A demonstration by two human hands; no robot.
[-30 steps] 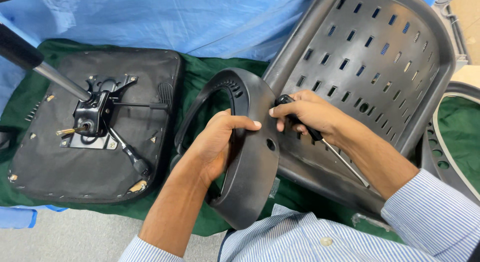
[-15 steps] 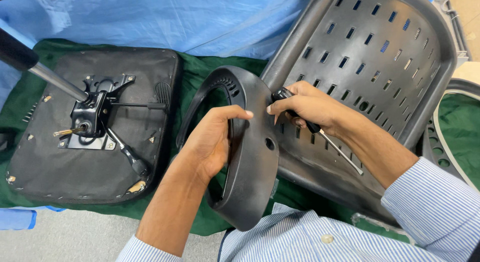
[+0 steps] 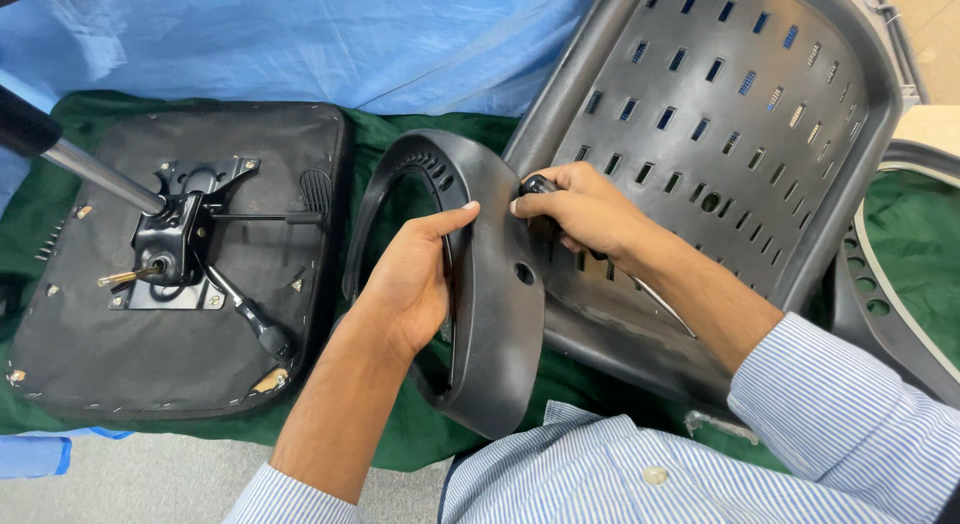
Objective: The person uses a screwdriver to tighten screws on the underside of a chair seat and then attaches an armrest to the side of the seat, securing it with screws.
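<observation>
My left hand [image 3: 415, 279] grips a curved black plastic armrest loop [image 3: 495, 314], held upright in front of me with my thumb over its inner edge. Two bolt holes show on the loop's flat face. My right hand [image 3: 580, 209] is closed around the black handle of a screwdriver [image 3: 540, 187], whose thin metal shaft [image 3: 665, 309] runs back under my forearm. The tool's handle end sits against the right edge of the armrest. Behind both hands lies a grey slotted chair backrest [image 3: 760, 104].
An upturned black seat pan [image 3: 90, 334] with its metal tilt mechanism [image 3: 175, 249] and gas cylinder [image 3: 90, 174] lies at the left on a green cloth [image 3: 390, 134]. Blue sheeting [image 3: 300, 44] covers the back. Another armrest [image 3: 880, 294] lies at the right edge.
My right hand has slid along the screwdriver toward the armrest, now closer to its upper right edge. The left hand keeps its hold on the armrest, which has barely shifted.
</observation>
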